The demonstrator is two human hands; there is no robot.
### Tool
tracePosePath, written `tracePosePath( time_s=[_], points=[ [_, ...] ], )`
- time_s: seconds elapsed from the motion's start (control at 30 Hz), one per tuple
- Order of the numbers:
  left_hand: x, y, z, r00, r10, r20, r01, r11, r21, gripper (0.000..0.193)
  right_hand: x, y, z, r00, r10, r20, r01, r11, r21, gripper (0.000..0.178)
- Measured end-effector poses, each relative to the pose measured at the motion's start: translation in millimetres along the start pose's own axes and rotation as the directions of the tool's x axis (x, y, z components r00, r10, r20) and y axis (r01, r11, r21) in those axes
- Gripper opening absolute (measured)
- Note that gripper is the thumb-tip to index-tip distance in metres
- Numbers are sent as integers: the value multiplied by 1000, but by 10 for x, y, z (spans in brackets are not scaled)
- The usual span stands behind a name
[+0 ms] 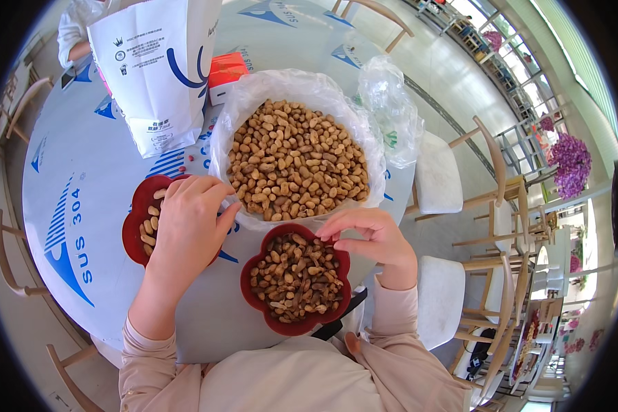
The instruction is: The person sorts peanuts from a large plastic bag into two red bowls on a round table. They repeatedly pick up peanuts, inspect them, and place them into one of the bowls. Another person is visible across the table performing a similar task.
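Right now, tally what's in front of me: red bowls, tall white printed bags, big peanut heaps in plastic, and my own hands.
Left red bowl and right red bowl: 2
Tall white printed bag: 1
Big peanut heap in plastic: 1
Left hand and right hand: 2
Total: 6

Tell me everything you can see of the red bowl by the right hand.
The red bowl has a lobed, petal-like rim and smooth sides that look like plastic. It sits upright near the edge of the table, filled with dark brown pieces that look like peanuts or their shells. The fingertips of the right hand are at its far right rim; contact is unclear.
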State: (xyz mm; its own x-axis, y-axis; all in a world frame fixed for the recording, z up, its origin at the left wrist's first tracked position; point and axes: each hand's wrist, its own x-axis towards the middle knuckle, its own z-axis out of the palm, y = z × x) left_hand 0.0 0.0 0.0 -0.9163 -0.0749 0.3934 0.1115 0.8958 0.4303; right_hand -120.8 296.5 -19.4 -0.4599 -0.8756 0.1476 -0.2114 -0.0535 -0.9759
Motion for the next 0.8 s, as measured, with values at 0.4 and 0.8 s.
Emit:
tracePosePath(
  time_s=[0.4,0.8],
  points=[
    [-10,26,-26,999,-17,45,18,999,-28,16,262,782,-716,689,-85,-720,-294,875,-385,25],
    [-25,33,-36,999,1,44,1,1000,-29,15,457,805,-922,875,-90,-475,-416,364,-834,15]
  ],
)
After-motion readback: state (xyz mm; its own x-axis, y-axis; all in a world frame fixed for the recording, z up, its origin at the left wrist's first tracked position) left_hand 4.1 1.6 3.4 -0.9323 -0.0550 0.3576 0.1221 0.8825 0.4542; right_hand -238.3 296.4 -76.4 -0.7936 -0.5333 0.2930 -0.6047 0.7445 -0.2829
